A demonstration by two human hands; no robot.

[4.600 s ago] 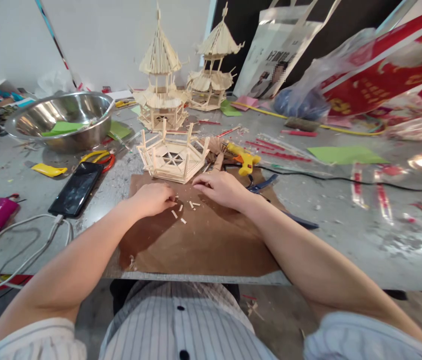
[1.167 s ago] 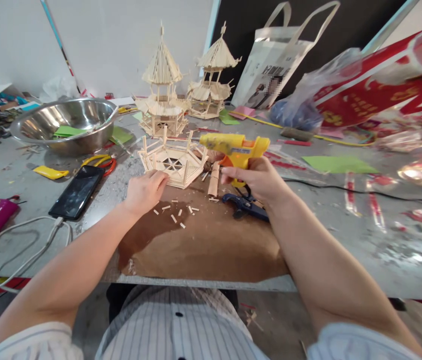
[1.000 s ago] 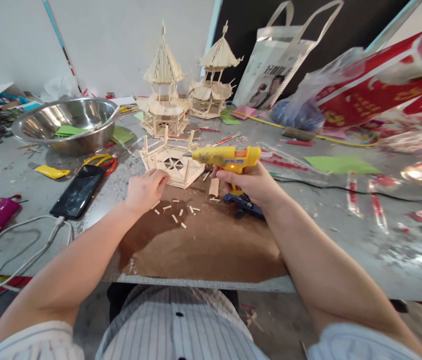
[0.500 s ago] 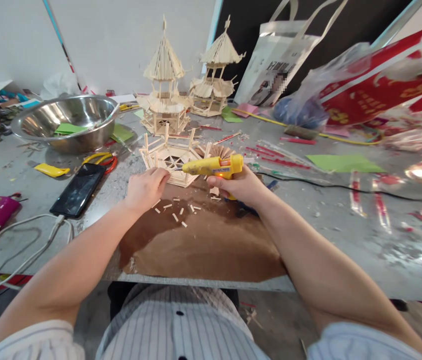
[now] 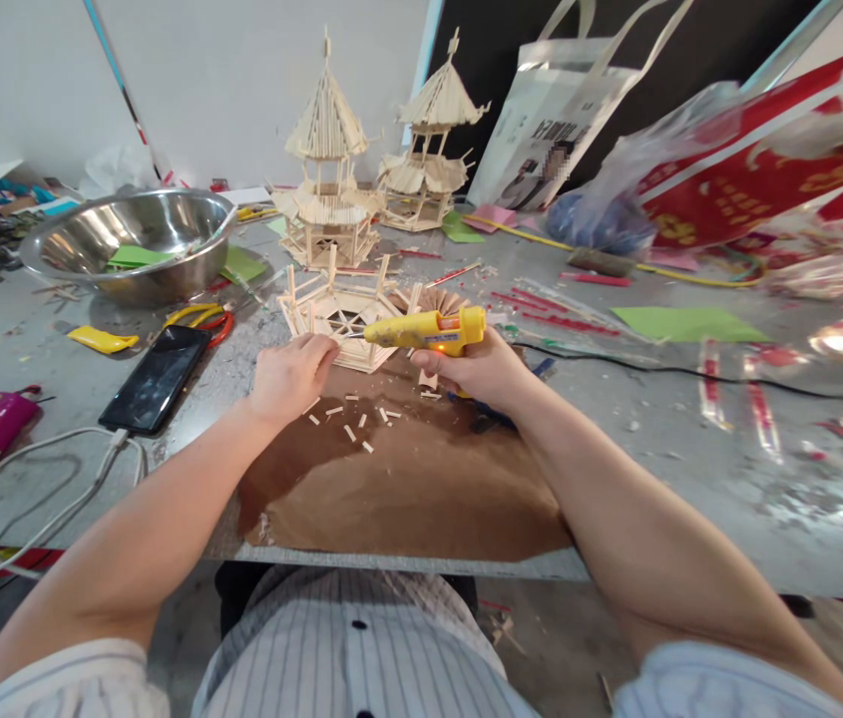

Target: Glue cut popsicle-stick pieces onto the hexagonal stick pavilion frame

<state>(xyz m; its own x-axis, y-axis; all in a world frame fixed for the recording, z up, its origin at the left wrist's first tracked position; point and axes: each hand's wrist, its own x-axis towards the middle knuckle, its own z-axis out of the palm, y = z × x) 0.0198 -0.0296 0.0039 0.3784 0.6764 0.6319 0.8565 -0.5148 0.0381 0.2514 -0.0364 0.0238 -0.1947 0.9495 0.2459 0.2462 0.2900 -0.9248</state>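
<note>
My right hand [image 5: 470,364] is wrapped round a yellow hot glue gun [image 5: 413,334], whose nozzle points left at the fingertips of my left hand [image 5: 292,377]. Those left fingers are pinched together by the front left edge of a small wooden stick frame [image 5: 346,311] with several short posts. Whatever they hold is too small or hidden to make out. Short cut stick pieces [image 5: 350,433] lie scattered on a brown sheet [image 5: 421,499] below the hands. Behind the frame stand two pagoda models made of sticks, a nearer one [image 5: 327,135] and a farther one [image 5: 436,110].
On the left are a steel bowl [image 5: 159,214], a black phone [image 5: 156,379] with a white cable, a yellow cutter [image 5: 103,340] and scissors [image 5: 220,324]. A black cord [image 5: 652,369] runs right past green paper [image 5: 690,325]. Bags [image 5: 552,120] stand at the back right.
</note>
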